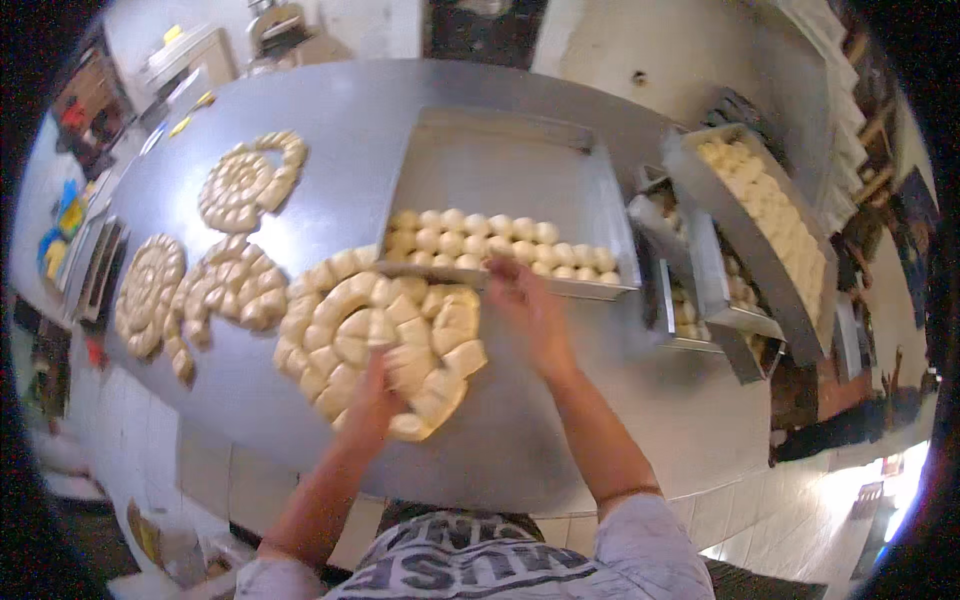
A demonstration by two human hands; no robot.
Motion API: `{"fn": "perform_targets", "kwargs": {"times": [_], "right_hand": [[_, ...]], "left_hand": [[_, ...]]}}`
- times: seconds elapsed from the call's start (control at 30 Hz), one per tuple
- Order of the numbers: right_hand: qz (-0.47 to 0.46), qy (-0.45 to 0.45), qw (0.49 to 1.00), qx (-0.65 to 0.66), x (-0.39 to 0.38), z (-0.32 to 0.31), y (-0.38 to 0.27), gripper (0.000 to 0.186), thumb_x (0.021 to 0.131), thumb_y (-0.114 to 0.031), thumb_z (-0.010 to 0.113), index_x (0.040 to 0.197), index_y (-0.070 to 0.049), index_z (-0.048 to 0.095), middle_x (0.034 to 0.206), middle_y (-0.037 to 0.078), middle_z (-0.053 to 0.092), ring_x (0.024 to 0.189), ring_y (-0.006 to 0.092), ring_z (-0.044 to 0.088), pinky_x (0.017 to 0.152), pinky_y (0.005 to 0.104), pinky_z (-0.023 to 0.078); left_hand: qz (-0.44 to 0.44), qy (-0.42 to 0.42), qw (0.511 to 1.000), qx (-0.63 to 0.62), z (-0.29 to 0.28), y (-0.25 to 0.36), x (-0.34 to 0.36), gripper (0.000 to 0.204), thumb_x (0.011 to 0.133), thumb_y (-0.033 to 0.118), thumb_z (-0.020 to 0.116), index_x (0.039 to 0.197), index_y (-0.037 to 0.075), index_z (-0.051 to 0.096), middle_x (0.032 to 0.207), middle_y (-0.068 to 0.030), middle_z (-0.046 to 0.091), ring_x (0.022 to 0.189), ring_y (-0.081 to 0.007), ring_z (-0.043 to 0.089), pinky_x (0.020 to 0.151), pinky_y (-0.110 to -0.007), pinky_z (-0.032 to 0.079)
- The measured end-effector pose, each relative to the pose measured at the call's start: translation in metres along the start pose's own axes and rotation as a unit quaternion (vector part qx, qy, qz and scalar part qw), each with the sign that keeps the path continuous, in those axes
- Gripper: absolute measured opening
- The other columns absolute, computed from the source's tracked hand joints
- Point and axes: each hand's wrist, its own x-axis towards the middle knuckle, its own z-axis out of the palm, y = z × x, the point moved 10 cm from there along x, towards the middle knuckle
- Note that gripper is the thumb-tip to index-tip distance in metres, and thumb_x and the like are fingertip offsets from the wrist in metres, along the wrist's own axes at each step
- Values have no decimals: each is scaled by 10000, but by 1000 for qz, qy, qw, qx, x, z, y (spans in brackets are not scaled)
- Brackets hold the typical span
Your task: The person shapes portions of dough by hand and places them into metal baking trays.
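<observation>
On the table [560, 420] before you, going from its left edge, four dough coils are laid out. The leftmost coil [150, 295] is longer than wide, its long axis running between the far and near edges. Just right of it, the arched coil [235, 285] opens toward the near edge; a short strand reaches that way between the two. Beyond them, the far coil [240, 190] sends its loose end out to the right.

The large coil [345, 330] lies nearest you, roughly round, with no clear long axis, touching or just beside the tray's near left corner. Your left hand [380, 395] is over its near half, fingers pointing away from you; blur leaves their grip impossible to tell.

Right of that is one tray [500, 170], open side up. Dough balls [450, 243] lie along its near wall, about three rows at the left, the rows running left to right; the exact count cannot be told. Your right hand [525, 305] is at that wall, fingers bent toward the balls, whether gripping one you cannot tell.

Toward the table's right end stand at least three stacked trays [735, 215], the top one slanting from far left to near right, filled with pale dough pieces [765, 215].
</observation>
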Motion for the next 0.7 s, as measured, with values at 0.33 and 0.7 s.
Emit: {"fn": "perform_targets", "kwargs": {"times": [0.33,0.7], "right_hand": [[-34,166,959,-229,-118,-72,69,402,917,-204,435,1285,-42,438,1274,132,474,1163,240,469,931,339,399],[-98,325,872,-352,-124,-99,62,448,922,-247,416,1306,-19,391,1313,172,380,1261,304,309,1027,427,267]], "left_hand": [[298,334,767,459,-206,142,-38,190,829,155,572,989,64,615,916,-129,621,876,-274,575,819,-375,433],[4,532,606,591,-447,167,-39,415,842,322,525,1107,2,522,1076,-222,563,981,-392,545,830,-434,449]]}}
